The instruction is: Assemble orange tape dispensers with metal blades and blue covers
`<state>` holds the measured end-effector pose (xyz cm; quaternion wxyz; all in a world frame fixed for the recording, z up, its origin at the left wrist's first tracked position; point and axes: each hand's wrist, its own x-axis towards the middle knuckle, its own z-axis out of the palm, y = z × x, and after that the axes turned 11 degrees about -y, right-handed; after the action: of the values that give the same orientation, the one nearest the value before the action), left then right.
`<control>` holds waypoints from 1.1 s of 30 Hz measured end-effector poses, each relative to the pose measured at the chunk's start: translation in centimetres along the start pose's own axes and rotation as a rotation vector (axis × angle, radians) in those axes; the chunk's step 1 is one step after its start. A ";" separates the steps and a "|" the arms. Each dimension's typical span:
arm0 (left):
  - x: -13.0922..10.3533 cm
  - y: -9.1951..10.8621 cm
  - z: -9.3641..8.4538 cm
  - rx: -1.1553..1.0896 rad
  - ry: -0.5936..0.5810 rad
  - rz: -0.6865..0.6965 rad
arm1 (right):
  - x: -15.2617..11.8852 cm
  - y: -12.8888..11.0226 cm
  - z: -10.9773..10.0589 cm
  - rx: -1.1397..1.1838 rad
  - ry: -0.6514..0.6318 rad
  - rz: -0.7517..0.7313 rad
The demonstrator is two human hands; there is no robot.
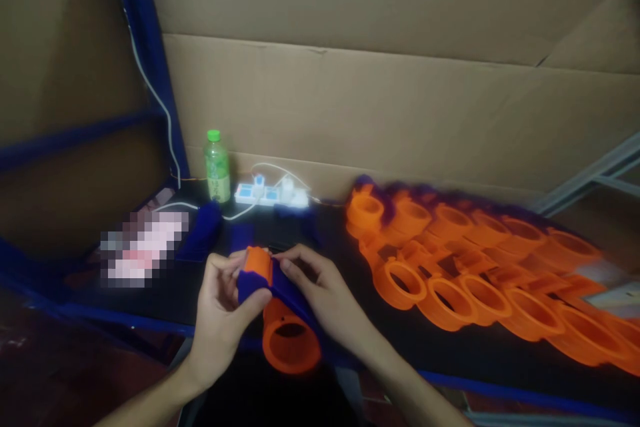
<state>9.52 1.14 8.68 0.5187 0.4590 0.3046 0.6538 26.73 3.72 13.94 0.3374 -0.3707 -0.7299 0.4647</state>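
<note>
Close in front of me, an orange plastic part with a round ring [291, 347] is held between both hands at the near edge of the table. Dark blue material [295, 297] is wrapped about its upper section. My left hand [225, 307] grips it from the left, thumb pressed on the blue material below the orange block. On the other side, my right hand [320, 287] pinches at the blue material's upper right with thumb and forefinger. What lies exactly between those fingertips is too small to make out.
Rows of similar orange ring parts [450, 300] cover the table's right side, blue material behind them. A green-capped bottle [217, 170] and a white power strip [271, 195] with cables stand at the back. Blue frame posts [150, 47] and cardboard walls [350, 100] enclose the table.
</note>
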 end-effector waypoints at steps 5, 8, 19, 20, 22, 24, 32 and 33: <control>1.8 -0.6 -1.1 -0.126 0.096 -0.129 | -3.5 -1.4 1.5 -0.783 -0.025 -0.255; 2.3 -1.0 -1.4 -0.178 0.026 -0.165 | -4.8 -0.7 1.8 -1.063 -0.007 -0.314; 2.3 -2.0 -1.2 -0.097 -0.157 -0.085 | 4.6 5.9 -7.7 -1.306 0.402 0.234; 2.4 -2.1 -1.3 -0.082 -0.163 -0.087 | 5.4 6.4 -8.0 -1.327 0.388 0.298; 2.3 -2.3 -1.5 -0.055 -0.184 -0.097 | 6.5 7.1 -8.3 -1.352 0.374 0.381; 2.2 -2.4 -1.7 -0.037 -0.212 -0.111 | 7.2 7.7 -8.2 -1.356 0.377 0.410; 1.7 -2.5 -1.7 -0.016 -0.282 -0.164 | 7.2 9.0 -8.0 -1.403 0.361 0.485; 1.7 -2.5 -1.7 -0.015 -0.290 -0.168 | 7.1 9.1 -8.0 -1.411 0.357 0.485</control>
<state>8.85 3.59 6.30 0.6135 0.5177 0.2590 0.5371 31.98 15.94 9.31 0.0222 -0.7176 -0.6862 -0.1173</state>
